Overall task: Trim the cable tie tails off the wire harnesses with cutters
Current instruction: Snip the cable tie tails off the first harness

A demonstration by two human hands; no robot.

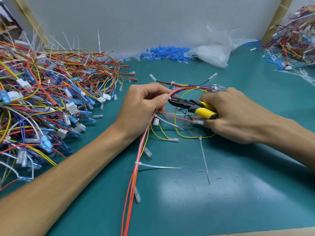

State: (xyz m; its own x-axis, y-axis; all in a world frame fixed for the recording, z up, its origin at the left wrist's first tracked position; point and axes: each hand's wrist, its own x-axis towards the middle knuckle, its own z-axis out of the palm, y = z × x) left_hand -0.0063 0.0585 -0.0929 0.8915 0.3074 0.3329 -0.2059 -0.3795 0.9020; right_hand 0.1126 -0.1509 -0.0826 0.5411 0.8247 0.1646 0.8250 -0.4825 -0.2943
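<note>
– Firstly, the largest item?
– Green mat [238, 201], bearing everything else. Next, heap of harnesses [42, 99], at the left, well apart from the work.
– Item in hand?
– One harness [134, 167], of red, white and yellow wires. Its long axis runs from the near edge up to the left hand, then it loops rightward under the right hand.
– Hands?
– Left hand [143, 108]: fingers curled, pinching the bundle between thumb and fingers. Right hand [235, 113]: wrapped round the yellow handles of the cutters [192, 105].
– How the cutters lie?
– Roughly level across the mat, nose pointing left. The tip is touching or just beside the left thumb, where a white tie [169, 96] sits on the bundle. Whether the blades have bitten cannot be told.
– Tails left to trim?
– Two long ones, by my reckoning. First tail [160, 166] juts rightward from the bundle, nearer the person than the left hand. Second tail [204, 160] hangs from the yellow loop, just below the right hand, pointing toward the person. The right hand is nearer to both, so the nose would have to swing round and come nearer.
</note>
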